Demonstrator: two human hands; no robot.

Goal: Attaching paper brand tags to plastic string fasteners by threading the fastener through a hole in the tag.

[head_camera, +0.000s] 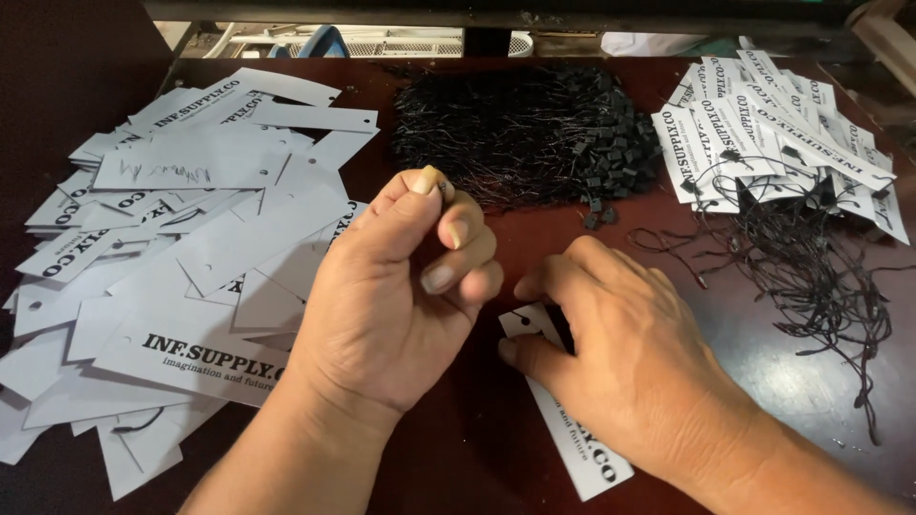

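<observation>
Loose paper tags (191, 257) lie heaped at the table's (477, 458) left. A bundle of strings (520, 133) lies at centre rear. Strung tags (773, 133) are stacked at right rear. One tag (572, 429) lies at front centre, under the right hand (630, 362).
</observation>
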